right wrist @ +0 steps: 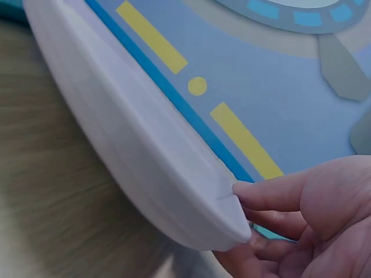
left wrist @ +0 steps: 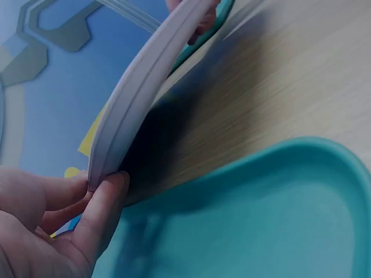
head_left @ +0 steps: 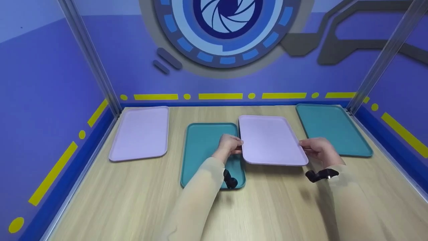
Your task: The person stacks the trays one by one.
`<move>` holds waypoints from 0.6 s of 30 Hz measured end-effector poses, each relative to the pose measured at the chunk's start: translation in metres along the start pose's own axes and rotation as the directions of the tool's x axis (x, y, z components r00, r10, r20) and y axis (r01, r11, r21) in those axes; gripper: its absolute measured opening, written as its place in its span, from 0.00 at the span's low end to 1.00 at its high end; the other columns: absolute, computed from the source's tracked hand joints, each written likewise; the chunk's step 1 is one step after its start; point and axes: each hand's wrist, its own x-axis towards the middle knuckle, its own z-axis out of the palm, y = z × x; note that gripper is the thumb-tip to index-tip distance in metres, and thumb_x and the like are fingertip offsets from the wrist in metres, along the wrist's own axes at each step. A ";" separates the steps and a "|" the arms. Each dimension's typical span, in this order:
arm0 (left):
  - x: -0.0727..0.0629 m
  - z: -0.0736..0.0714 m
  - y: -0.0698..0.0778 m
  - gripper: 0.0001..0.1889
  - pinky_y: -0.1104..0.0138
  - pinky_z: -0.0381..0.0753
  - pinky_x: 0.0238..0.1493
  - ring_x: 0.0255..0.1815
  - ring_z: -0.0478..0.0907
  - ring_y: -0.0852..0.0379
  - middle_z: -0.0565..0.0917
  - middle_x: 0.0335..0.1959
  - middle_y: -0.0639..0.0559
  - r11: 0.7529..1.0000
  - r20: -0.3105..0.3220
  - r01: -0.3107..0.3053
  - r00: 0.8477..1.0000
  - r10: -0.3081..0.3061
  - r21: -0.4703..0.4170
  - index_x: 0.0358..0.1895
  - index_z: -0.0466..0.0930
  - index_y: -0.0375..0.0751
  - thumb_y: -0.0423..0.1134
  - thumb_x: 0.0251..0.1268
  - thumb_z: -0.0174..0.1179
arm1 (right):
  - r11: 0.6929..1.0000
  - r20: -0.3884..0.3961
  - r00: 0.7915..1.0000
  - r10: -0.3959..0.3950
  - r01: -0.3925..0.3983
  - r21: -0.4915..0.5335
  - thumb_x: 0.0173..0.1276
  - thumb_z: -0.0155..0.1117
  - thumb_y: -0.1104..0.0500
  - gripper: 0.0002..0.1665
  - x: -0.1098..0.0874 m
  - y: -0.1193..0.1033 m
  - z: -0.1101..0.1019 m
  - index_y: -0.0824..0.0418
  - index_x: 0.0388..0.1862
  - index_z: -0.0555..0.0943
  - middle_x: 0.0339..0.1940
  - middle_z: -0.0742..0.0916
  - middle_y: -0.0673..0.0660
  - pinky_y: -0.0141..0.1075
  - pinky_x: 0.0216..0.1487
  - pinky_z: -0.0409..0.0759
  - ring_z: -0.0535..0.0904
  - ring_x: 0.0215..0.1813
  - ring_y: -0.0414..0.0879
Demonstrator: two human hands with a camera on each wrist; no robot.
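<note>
A pale purple rectangular tray (head_left: 272,140) hangs above the table between both hands. My left hand (head_left: 230,144) pinches its left edge; in the left wrist view the thumb and fingers (left wrist: 104,202) close on the rim. At the opposite edge, my right hand (head_left: 319,149) pinches the rim between thumb and fingers, as the right wrist view of the tray (right wrist: 145,139) also shows. A teal tray (head_left: 200,154) lies flat on the table under my left wrist. Behind my right hand lies another teal tray (head_left: 334,130).
A second purple tray (head_left: 140,134) lies at the back left of the wooden table (head_left: 133,201). Blue printed panels (head_left: 220,83) wall in the back and both sides, with metal posts (head_left: 97,63) at the corners. Small black devices are strapped to both wrists.
</note>
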 end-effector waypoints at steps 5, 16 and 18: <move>0.000 -0.007 -0.002 0.10 0.68 0.89 0.36 0.45 0.86 0.54 0.87 0.50 0.42 1.000 -0.010 -0.006 1.000 0.005 -0.031 0.50 0.88 0.35 0.30 0.70 0.65 | 0.995 0.021 0.999 -0.041 0.039 0.094 0.74 0.63 0.65 0.17 -0.005 -0.001 0.006 0.50 0.26 0.86 0.25 0.88 0.43 0.26 0.37 0.85 0.85 0.31 0.32; -0.013 -0.055 -0.016 0.12 0.68 0.90 0.39 0.44 0.88 0.54 0.89 0.51 0.43 0.988 -0.002 -0.071 0.997 0.071 -0.136 0.53 0.88 0.39 0.33 0.71 0.65 | 0.979 0.095 0.982 -0.165 0.151 0.140 0.76 0.62 0.65 0.36 -0.020 -0.006 0.042 0.77 0.76 0.60 0.32 0.87 0.42 0.25 0.41 0.85 0.84 0.36 0.32; -0.016 -0.066 -0.021 0.12 0.68 0.90 0.38 0.43 0.88 0.54 0.89 0.51 0.42 0.987 -0.007 -0.084 0.996 0.083 -0.137 0.54 0.88 0.39 0.34 0.71 0.65 | 0.975 0.103 0.977 -0.187 0.171 0.145 0.76 0.62 0.65 0.36 -0.022 -0.007 0.052 0.78 0.76 0.61 0.32 0.87 0.42 0.24 0.42 0.85 0.84 0.37 0.32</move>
